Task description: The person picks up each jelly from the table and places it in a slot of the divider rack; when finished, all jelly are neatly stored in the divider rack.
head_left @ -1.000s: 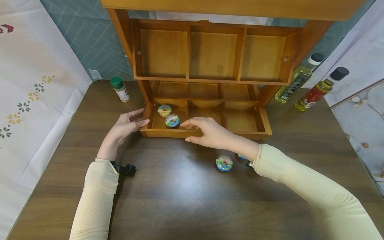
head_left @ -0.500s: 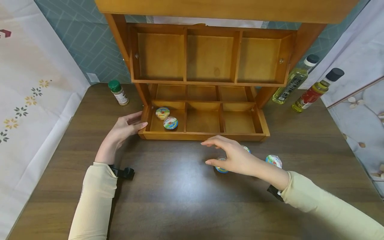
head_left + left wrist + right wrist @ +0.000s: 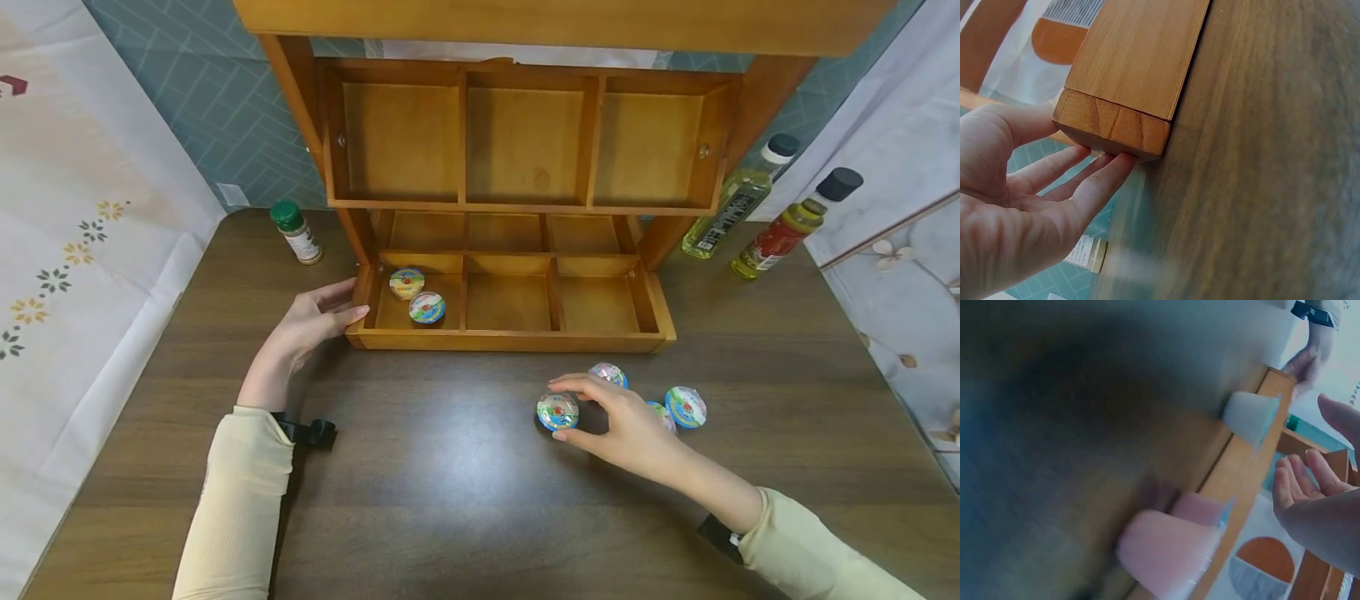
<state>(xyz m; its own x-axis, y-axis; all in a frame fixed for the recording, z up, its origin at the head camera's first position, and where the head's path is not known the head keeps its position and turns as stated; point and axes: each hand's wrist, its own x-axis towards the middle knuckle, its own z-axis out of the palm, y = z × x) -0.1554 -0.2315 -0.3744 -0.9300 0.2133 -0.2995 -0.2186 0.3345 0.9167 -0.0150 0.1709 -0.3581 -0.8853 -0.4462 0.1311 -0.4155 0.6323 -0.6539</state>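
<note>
Since the first earlier frame, the right hand [image 3: 630, 427] has moved away from the front of the brown wooden tray with three compartments [image 3: 510, 342], towards the right and nearer to the person. Now it is at a small round cup with a blue-rimmed printed lid [image 3: 558, 412], which stands upright on the dark wooden surface [image 3: 450, 508]. The thumb and the fingers are spread on two sides of this cup; in the right wrist view they look apart from it.

The left hand [image 3: 311, 323] has stayed at the left end of the tray, and it holds this end with the thumb at the rim and the fingertips against the outer side.

In the left compartment are a small yellow cup [image 3: 407, 283] and a small blue-rimmed cup [image 3: 427, 307]. Three more printed-lid cups [image 3: 686, 407] stand on the surface, behind and beside the right hand.
</note>
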